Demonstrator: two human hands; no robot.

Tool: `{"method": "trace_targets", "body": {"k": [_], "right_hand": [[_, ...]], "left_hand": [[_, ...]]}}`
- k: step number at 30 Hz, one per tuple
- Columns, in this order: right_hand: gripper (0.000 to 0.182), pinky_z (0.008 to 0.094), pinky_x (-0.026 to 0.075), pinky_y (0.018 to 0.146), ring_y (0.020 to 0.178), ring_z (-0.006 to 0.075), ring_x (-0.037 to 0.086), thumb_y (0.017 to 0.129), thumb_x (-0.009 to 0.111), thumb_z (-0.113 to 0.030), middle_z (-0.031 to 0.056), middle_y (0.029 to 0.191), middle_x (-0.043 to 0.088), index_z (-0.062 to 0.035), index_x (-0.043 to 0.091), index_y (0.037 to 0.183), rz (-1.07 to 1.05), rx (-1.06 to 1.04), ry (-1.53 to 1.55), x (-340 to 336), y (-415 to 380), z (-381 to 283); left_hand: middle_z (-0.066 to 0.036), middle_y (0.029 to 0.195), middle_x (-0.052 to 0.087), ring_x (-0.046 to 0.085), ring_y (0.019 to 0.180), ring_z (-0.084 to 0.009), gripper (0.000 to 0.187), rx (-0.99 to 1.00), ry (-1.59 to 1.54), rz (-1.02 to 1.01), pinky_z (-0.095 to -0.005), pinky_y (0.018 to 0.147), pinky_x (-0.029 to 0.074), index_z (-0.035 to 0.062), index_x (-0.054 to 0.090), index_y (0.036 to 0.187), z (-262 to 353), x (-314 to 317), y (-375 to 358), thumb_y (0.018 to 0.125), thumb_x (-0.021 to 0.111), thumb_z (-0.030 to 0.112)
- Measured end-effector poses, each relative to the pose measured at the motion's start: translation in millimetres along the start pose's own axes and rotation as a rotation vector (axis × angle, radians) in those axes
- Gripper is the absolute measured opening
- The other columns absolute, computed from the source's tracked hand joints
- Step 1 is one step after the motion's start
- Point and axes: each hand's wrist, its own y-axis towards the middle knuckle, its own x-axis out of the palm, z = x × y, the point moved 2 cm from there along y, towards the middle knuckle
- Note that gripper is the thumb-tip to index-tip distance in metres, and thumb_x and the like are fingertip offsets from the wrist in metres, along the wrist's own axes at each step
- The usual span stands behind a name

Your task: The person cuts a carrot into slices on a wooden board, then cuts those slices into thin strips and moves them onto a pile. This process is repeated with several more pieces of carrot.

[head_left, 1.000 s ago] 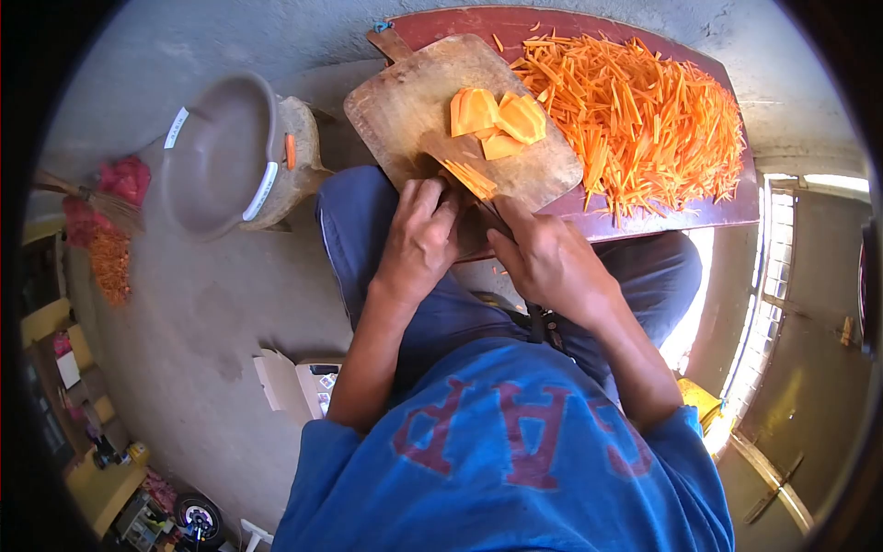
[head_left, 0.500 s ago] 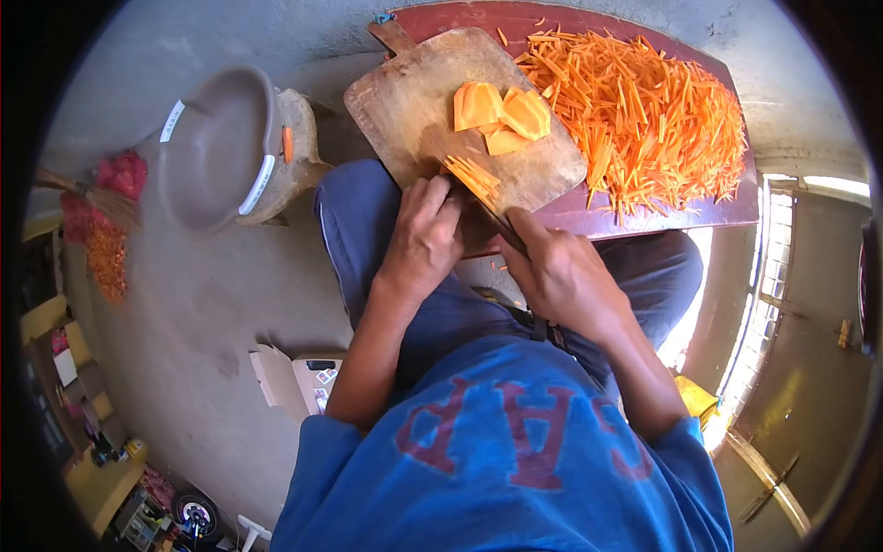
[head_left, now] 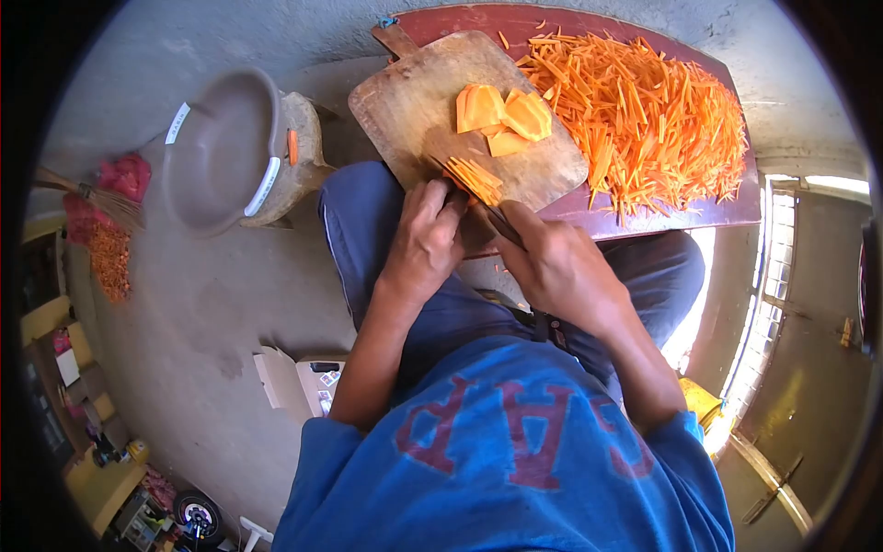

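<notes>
My right hand is closed round the handle of a knife, whose blade points up and left on the wooden chopping board. Fresh orange carrot strips lie along the blade. Beside the blade, at the board's near edge, my left hand has its fingers curled and pressed down; what is under them is hidden. Flat carrot slices are stacked farther up the board. Right of the board, a large heap of carrot strips covers much of the red table.
A brown plastic basin stands at the left, by a stool with a small carrot piece on it. A broom and a pink bag are farther left. An opened carton lies on the floor.
The strips by the knife have fanned out a little and the blade has shifted slightly. Both hands stay in nearly the same place. The whole view has shifted slightly.
</notes>
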Motion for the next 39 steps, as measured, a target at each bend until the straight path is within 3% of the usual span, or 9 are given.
{"method": "trace_targets", "body": {"k": [2,5,14,17,21,36,39], "right_hand": [[0.034,0.0603,0.056,0.072,0.085,0.0558,0.071,0.106,0.072,-0.014,0.0333,0.089,0.073,0.0021,0.062,0.135,-0.034,0.009,0.020,-8,-14,-5],[0.023,0.0627,0.055,0.072,0.082,0.0549,0.071,0.107,0.070,-0.015,0.0313,0.082,0.070,0.0000,0.058,0.119,0.025,-0.038,-0.043,10,-5,9],[0.023,0.0629,0.055,0.072,0.081,0.0555,0.071,0.108,0.069,-0.017,0.0315,0.081,0.070,0.0005,0.058,0.118,-0.007,-0.025,-0.034,3,-9,1],[0.028,0.0607,0.055,0.072,0.085,0.0555,0.071,0.108,0.071,-0.016,0.0323,0.085,0.070,0.0004,0.062,0.129,0.000,-0.017,-0.054,10,9,10],[0.030,0.0608,0.054,0.071,0.084,0.0554,0.071,0.108,0.071,-0.018,0.0326,0.084,0.070,0.0009,0.062,0.130,-0.051,0.006,0.021,-5,-10,-1],[0.023,0.0628,0.056,0.074,0.083,0.0559,0.072,0.106,0.071,-0.016,0.0325,0.082,0.070,0.0011,0.059,0.117,0.032,-0.046,-0.035,11,1,8],[0.029,0.0600,0.055,0.073,0.085,0.0550,0.071,0.105,0.073,-0.014,0.0336,0.085,0.069,0.0033,0.064,0.127,-0.020,-0.002,-0.004,0,-8,0]], "left_hand": [[-0.021,0.112,0.065,0.065,0.102,-0.0433,0.035,0.010,-0.026,0.020,-0.0536,0.092,0.056,-0.0079,0.075,0.115,-1,-1,0,0.080,0.070,-0.008],[-0.020,0.109,0.065,0.065,0.100,-0.0428,0.036,0.000,-0.018,0.008,-0.0534,0.091,0.056,-0.0074,0.076,0.115,-1,0,-2,0.079,0.070,-0.008],[-0.018,0.110,0.069,0.066,0.098,-0.0413,0.035,0.013,-0.024,0.016,-0.0526,0.089,0.056,-0.0060,0.077,0.112,-4,0,-5,0.078,0.071,-0.008],[-0.019,0.109,0.069,0.067,0.100,-0.0415,0.036,-0.003,-0.033,0.011,-0.0523,0.090,0.056,-0.0066,0.077,0.114,0,-3,-1,0.078,0.071,-0.008],[-0.019,0.108,0.069,0.067,0.101,-0.0418,0.036,-0.002,-0.042,0.048,-0.0531,0.091,0.056,-0.0066,0.076,0.113,5,-6,-3,0.079,0.069,-0.010],[-0.019,0.109,0.070,0.069,0.100,-0.0411,0.031,-0.023,-0.015,0.078,-0.0521,0.091,0.057,-0.0062,0.077,0.108,-1,-3,-4,0.079,0.068,-0.014],[-0.019,0.109,0.071,0.069,0.100,-0.0420,0.031,-0.020,-0.040,0.087,-0.0521,0.091,0.057,-0.0060,0.076,0.108,1,-5,-6,0.079,0.068,-0.013]]}}
